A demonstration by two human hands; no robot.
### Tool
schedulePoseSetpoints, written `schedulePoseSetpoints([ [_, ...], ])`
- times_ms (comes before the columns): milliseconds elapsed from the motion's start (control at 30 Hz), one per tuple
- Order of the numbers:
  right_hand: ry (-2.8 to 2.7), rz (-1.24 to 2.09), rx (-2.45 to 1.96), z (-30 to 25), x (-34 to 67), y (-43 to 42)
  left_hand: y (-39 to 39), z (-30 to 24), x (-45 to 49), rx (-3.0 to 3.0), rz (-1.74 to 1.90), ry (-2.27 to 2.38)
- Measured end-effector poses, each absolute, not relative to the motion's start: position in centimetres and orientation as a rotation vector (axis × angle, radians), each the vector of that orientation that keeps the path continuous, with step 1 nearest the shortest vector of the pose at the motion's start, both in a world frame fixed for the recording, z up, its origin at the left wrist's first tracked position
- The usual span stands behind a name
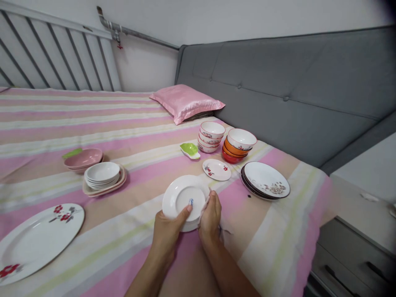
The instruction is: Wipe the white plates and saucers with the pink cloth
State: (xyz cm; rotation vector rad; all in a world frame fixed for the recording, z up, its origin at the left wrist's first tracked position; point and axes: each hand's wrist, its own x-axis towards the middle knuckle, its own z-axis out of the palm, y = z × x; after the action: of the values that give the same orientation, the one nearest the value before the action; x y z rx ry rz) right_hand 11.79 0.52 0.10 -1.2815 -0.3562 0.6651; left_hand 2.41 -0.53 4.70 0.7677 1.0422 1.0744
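A small white plate (183,197) is held low over the striped bedspread (130,136) by both hands. My left hand (168,231) grips its near edge, thumb laid across the plate's inside. My right hand (210,216) is closed on the plate's right rim, with what looks like a pale cloth (204,207) pinched between fingers and plate. Just beyond lies a small flower-patterned saucer (217,169).
Two bowl stacks, white (210,136) and orange-red (239,146), stand by the grey headboard (278,95). Dark-rimmed plates (265,180), a green dish (189,149), stacked white bowls (102,174), a pink dish (83,159), an oval platter (37,239), a pink pillow (185,102), and a nightstand (361,231) at right.
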Motion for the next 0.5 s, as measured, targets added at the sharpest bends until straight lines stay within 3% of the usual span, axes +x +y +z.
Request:
schedulePoseSetpoints([
  [500,-0.494,0.667,-1.256,0.3,12.0,0.0,1.5,5.3,-0.8,1.144,0.788,0.964],
])
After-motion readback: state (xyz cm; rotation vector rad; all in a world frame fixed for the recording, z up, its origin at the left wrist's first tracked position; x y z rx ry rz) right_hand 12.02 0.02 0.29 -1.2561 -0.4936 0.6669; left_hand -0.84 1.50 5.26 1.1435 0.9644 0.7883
